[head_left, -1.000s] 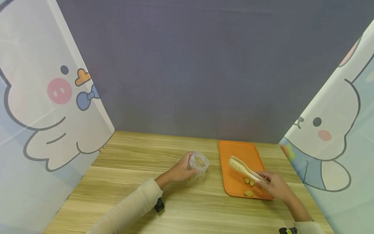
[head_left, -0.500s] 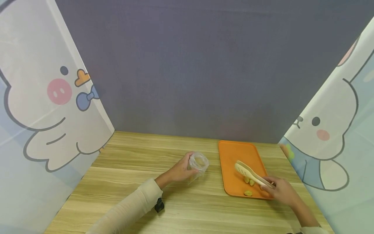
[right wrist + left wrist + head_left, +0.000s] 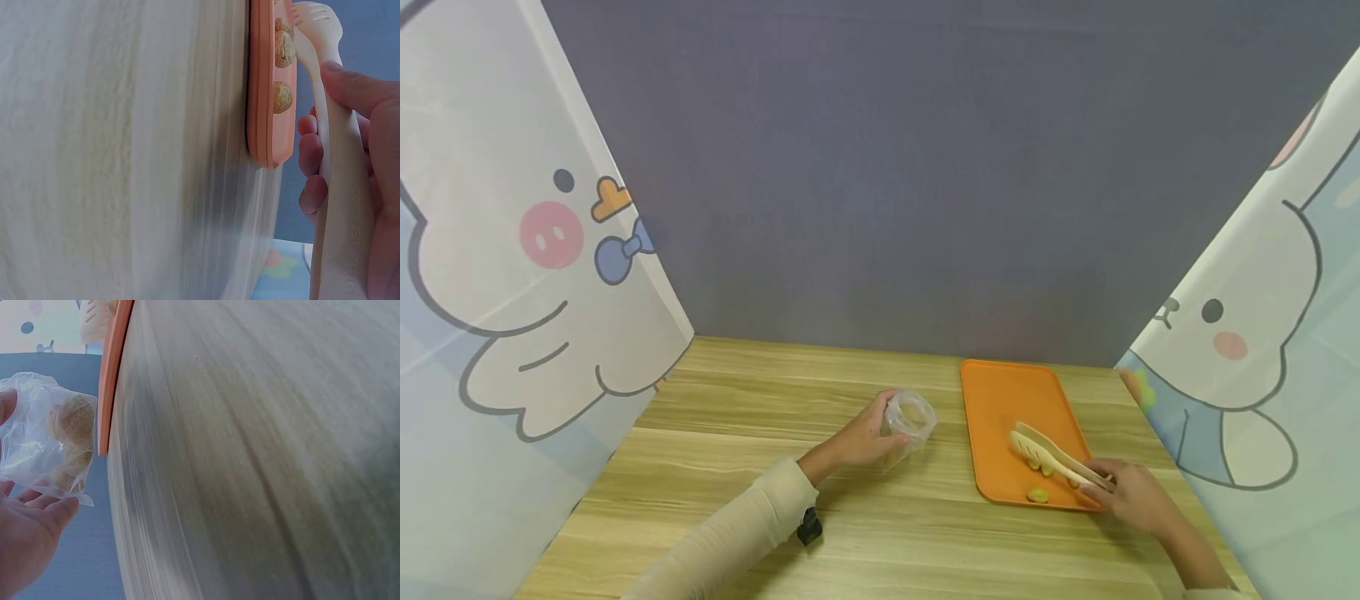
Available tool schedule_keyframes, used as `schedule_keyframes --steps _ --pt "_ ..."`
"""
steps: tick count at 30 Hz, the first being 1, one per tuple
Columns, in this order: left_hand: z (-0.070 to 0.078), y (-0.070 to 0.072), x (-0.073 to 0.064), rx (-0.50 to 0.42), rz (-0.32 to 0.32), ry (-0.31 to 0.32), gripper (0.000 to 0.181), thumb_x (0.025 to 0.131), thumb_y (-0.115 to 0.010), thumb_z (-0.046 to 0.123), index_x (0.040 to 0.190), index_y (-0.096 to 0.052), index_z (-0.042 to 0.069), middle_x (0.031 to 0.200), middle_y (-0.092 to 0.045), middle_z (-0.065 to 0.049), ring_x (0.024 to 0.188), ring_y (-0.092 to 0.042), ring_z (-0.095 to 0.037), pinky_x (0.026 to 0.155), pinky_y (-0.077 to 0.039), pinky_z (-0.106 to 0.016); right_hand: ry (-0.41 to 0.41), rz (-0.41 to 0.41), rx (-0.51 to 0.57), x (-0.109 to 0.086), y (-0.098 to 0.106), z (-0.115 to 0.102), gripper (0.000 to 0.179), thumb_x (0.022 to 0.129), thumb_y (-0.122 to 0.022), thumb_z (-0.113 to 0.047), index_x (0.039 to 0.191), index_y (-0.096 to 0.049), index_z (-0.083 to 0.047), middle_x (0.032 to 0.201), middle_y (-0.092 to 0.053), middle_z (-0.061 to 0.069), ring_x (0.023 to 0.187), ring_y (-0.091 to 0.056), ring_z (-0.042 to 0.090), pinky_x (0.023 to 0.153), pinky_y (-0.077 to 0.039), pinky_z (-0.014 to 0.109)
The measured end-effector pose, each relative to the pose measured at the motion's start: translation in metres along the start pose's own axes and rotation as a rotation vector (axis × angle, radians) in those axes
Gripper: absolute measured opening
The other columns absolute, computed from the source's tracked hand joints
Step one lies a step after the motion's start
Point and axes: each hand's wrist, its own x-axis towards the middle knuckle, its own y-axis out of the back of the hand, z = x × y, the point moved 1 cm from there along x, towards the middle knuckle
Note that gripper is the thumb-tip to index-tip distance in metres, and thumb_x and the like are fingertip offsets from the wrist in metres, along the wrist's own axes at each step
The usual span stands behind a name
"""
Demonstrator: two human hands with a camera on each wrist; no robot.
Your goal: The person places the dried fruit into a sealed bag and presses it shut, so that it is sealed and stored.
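My left hand (image 3: 867, 435) grips a clear plastic bag (image 3: 912, 414) by its side, its round mouth facing up. Through the plastic in the left wrist view, several brown walnuts (image 3: 76, 422) show at the bottom. My right hand (image 3: 1131, 493) holds cream slotted tongs (image 3: 1049, 455), fingers and thumb round the two arms. The tongs' heads hang over the orange tray (image 3: 1000, 392), right above a group of walnuts and partly covering them. One walnut (image 3: 1037, 496) lies by itself near the tray's front edge. The right wrist view shows several wrinkled walnuts (image 3: 284, 50) beside the tongs.
The tray stands on the right of a wood-grain table (image 3: 760, 400), with the bag to its left. A grey panel (image 3: 880, 183) rises behind the table. Cartoon-printed side panels (image 3: 550, 333) close in the left and right.
My right hand has moved right and toward me, bringing the tongs' heads lower, over the walnuts. The left hand and the bag have stayed in place.
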Motion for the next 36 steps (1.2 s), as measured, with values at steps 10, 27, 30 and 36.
schedule_keyframes --steps 10,27,30,36 --pt "0.0024 0.0027 -0.0011 -0.005 -0.009 0.028 0.080 0.097 -0.066 0.037 0.158 -0.021 0.010 0.140 -0.050 -0.012 0.121 -0.056 -0.023 0.104 -0.047 -0.046 0.004 -0.037 -0.021 -0.0013 0.0012 0.0011 0.025 0.090 -0.077 -0.029 0.108 -0.073 -0.012 0.075 -0.061 -0.013 0.059 -0.045 -0.006 0.050 -0.040 0.021" --pt "-0.0008 0.0024 -0.0013 -0.003 0.000 0.014 0.080 0.096 -0.067 0.037 0.157 -0.023 0.009 0.140 -0.051 -0.012 0.121 -0.056 -0.022 0.104 -0.047 -0.046 -0.033 -0.093 -0.024 0.0028 0.0015 -0.0020 0.029 0.091 -0.075 -0.035 0.111 -0.073 -0.013 0.077 -0.065 -0.013 0.062 -0.049 -0.005 0.052 -0.042 0.022" --pt "-0.0012 0.0023 -0.0010 0.002 0.004 0.011 0.080 0.096 -0.067 0.037 0.157 -0.024 0.009 0.139 -0.051 -0.012 0.121 -0.056 -0.022 0.105 -0.046 -0.046 -0.033 -0.090 -0.035 0.0038 0.0015 -0.0028 0.031 0.090 -0.076 -0.035 0.111 -0.073 -0.012 0.076 -0.064 -0.013 0.061 -0.048 -0.005 0.053 -0.041 0.022" --pt "-0.0017 0.0026 -0.0007 0.010 0.014 0.010 0.080 0.095 -0.068 0.035 0.157 -0.024 0.008 0.138 -0.052 -0.013 0.120 -0.057 -0.023 0.104 -0.047 -0.046 -0.057 -0.083 -0.045 0.0048 0.0041 -0.0056 0.037 0.088 -0.079 -0.035 0.113 -0.073 -0.008 0.068 -0.058 -0.015 0.054 -0.042 -0.002 0.050 -0.038 0.022"
